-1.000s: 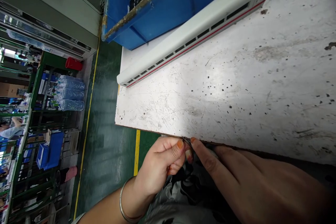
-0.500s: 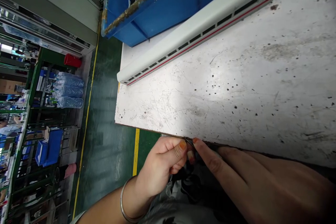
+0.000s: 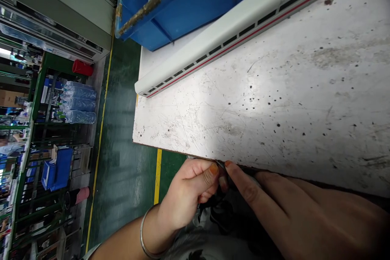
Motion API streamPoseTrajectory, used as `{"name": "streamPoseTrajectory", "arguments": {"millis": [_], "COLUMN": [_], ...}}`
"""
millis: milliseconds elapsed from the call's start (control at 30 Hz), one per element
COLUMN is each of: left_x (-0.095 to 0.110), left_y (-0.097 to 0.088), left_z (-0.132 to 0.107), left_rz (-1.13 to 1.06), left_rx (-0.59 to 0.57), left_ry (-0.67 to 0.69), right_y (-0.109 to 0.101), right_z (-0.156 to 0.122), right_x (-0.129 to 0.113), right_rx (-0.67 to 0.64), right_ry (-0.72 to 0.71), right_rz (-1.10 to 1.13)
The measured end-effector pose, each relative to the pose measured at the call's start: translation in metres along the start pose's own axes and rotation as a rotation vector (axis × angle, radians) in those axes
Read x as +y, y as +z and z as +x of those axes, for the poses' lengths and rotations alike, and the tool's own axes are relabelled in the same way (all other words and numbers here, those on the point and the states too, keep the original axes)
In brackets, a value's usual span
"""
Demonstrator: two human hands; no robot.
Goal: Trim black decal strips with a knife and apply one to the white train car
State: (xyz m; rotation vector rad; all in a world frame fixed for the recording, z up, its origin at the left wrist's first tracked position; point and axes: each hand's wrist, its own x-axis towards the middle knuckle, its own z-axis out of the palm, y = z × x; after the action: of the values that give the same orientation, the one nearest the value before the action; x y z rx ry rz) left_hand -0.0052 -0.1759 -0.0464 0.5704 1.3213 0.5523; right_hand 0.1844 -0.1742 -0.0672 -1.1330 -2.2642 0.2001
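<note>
At the near edge of the worktable, my left hand (image 3: 191, 187), with a silver bangle at the wrist, is closed, thumb pressed against the curled fingers. Between the two hands shows a thin dark sliver (image 3: 221, 165), too small to name. My right hand (image 3: 292, 207) lies just right of it, its index fingertip touching or almost touching that sliver; its thumb and the undersides of its fingers are hidden. Farther off, a white model train car (image 3: 219, 36) with dark windows and a red stripe lies slanted across the table, apart from both hands.
Behind the train car stands a blue plastic crate (image 3: 189, 12) with a worn rim and dark items inside. The white, scratched table (image 3: 243, 122) ends at left above a green floor (image 3: 118, 138) with yellow lines. Green shelving, wrapped bottles (image 3: 79, 101) and blue bins (image 3: 57, 170) stand beyond.
The view has shifted slightly, so the crate and train car sit a little differently in it. Both hands keep nearly the same pose at the table edge.
</note>
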Motion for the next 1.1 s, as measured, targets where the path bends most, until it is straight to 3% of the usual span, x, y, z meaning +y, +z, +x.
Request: {"name": "streamPoseTrajectory", "arguments": {"millis": [133, 367, 1100], "left_x": [0.000, 0.000, 0.003], "left_y": [0.000, -0.001, 0.000], "left_z": [0.000, 0.000, 0.000], "left_rz": [-0.002, -0.009, 0.004], "left_rx": [-0.004, 0.000, -0.004], "left_ry": [-0.002, -0.004, -0.014], "right_y": [0.001, -0.001, 0.002], "right_z": [-0.001, -0.001, 0.002], "right_x": [-0.001, 0.009, 0.002], "right_rx": [-0.002, -0.029, -0.028], "right_ry": [0.018, -0.075, -0.016], "right_rz": [-0.012, 0.029, 0.000]}}
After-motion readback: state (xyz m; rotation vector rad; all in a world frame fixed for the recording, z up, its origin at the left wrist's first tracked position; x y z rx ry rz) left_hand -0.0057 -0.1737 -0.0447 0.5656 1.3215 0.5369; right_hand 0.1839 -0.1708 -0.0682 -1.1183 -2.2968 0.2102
